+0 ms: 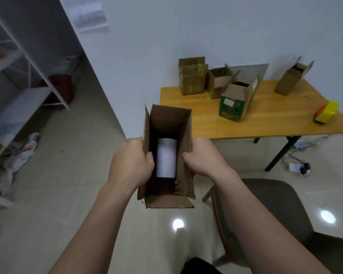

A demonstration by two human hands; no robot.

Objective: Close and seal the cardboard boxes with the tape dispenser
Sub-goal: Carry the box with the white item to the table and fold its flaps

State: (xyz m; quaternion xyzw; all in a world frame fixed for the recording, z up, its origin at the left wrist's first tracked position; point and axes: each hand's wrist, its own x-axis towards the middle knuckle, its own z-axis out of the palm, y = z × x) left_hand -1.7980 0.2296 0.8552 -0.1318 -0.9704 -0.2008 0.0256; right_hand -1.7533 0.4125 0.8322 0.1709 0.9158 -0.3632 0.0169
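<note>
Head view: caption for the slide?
Left hand and right hand grip an open cardboard box holding a white roll, near the table.

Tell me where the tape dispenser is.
Head view, far right: the tape dispenser lies near the table's right edge, right of the green box.

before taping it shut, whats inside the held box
A white cylinder lies inside the cardboard box; whatever is under it or in the dark corners cannot be seen.
</note>
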